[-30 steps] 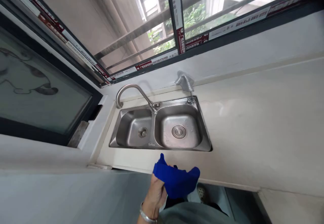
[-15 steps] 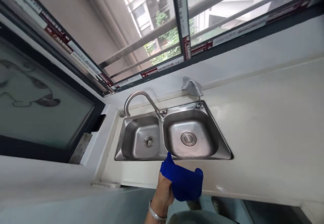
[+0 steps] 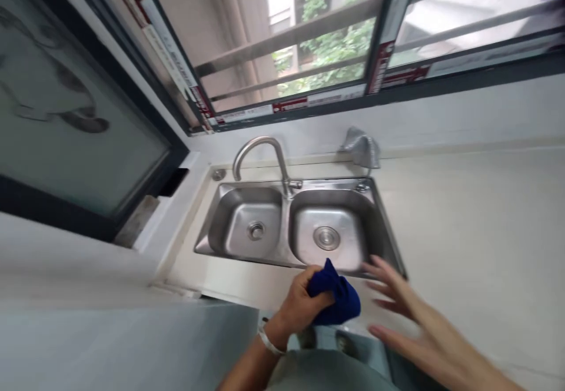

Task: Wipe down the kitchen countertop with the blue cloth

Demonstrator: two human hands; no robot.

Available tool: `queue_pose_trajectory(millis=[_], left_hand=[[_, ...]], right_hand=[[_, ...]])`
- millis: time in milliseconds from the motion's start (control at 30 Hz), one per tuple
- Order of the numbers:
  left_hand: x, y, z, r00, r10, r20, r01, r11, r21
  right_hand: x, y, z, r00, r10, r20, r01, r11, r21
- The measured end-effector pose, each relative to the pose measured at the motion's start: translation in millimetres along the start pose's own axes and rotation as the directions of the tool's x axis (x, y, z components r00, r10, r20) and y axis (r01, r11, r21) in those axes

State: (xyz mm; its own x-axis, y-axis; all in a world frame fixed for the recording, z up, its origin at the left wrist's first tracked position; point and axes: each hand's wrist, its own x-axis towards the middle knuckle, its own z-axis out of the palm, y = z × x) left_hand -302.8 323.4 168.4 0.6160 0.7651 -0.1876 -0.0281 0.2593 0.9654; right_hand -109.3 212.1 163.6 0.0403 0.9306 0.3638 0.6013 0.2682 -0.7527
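My left hand (image 3: 302,301) is closed around a bunched blue cloth (image 3: 339,298), held over the front edge of the counter. My right hand (image 3: 404,308), a little blurred, is to the right of the cloth with its fingers spread and nothing in them. Its fingertips point toward the cloth without touching it. Just beyond both hands lies a steel double sink (image 3: 286,232), each bowl showing a round drain. A curved faucet (image 3: 265,142) rises from the sink's back rim, its spout turned to the left.
Pale countertop (image 3: 477,220) stretches to the right of the sink. Against the back wall, a grey wrapped object (image 3: 362,146) stands behind the right bowl. A dark window frame (image 3: 286,119) runs along the back. On the left is a frosted panel (image 3: 88,143).
My right hand has come into view from the right, fingers spread. The blue cloth is more bunched in my left hand and slightly farther right. The camera view has shifted.
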Motion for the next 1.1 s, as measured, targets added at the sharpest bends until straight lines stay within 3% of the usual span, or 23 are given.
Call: queue_pose_trajectory(millis=[100,233,400,467,533,633,700,800,933,1033,1100], left_hand=[[18,20,4.7,0.989,0.091,0.118,-0.115,0.968,0.221],[36,54,9.7,0.935,0.237,0.264,-0.332,0.848,0.414],[44,73,10.8,0.856,0.347,0.383,-0.509,0.694,0.509],[42,60,9.1,0.832,0.382,0.401,-0.553,0.614,0.563],[34,34,6.3,0.83,0.374,0.414,-0.558,0.582,0.592],[11,-24,1.1,0.861,0.247,0.445,-0.497,0.595,0.632],[-6,-60,-2.6,0.868,0.144,0.476,-0.464,0.579,0.671],[-23,-90,-6.8,0.891,0.077,0.447,-0.39,0.632,0.67],[-17,-87,-6.0,0.932,0.046,0.359,-0.271,0.747,0.607],[-1,-81,-0.1,0.984,0.152,0.098,-0.178,0.712,0.68],[8,-84,5.1,0.956,0.289,-0.046,-0.159,0.648,0.745]], right_hand=[[13,-6,1,0.989,0.107,0.105,-0.118,0.987,0.111],[35,2,0,0.992,-0.082,-0.1,0.074,0.993,-0.089],[34,15,-25,0.954,-0.247,-0.171,0.198,0.944,-0.262],[21,25,-24,0.953,-0.268,-0.144,0.213,0.926,-0.311],[-1,40,-11,0.962,-0.258,-0.089,0.217,0.921,-0.324],[-49,62,22,0.978,-0.207,-0.014,0.193,0.934,-0.301],[-80,73,44,0.986,-0.114,0.118,0.14,0.959,-0.245],[-110,82,62,0.981,0.024,0.19,0.012,0.982,-0.186],[-116,83,60,0.954,0.271,0.129,-0.258,0.96,-0.104],[-103,79,59,0.919,0.39,-0.052,-0.393,0.904,-0.169],[-91,76,64,0.924,0.299,-0.237,-0.362,0.884,-0.296]])
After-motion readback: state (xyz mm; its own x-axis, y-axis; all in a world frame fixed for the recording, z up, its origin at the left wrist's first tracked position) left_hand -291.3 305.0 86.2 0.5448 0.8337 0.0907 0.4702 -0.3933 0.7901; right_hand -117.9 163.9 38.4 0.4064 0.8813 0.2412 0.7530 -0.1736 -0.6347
